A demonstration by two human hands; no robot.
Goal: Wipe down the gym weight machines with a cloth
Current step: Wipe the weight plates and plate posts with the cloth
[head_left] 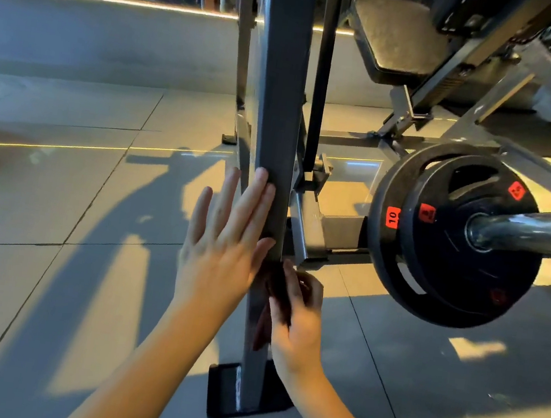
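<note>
A dark grey upright post (280,105) of a weight machine stands in the middle of the view on a black foot plate (227,394). My left hand (225,241) lies flat against the post's left side, fingers straight and pointing up. My right hand (298,319) is lower, at the post's right edge, and grips a dark cloth (279,292) bunched against the metal. Most of the cloth is hidden under my fingers.
To the right, black weight plates (451,234) marked 10 sit on a chrome bar (535,230). A padded seat (402,40) and slanted frame members fill the upper right. A second upright (321,75) stands just behind the post. Tiled floor (60,199) spreads to the left.
</note>
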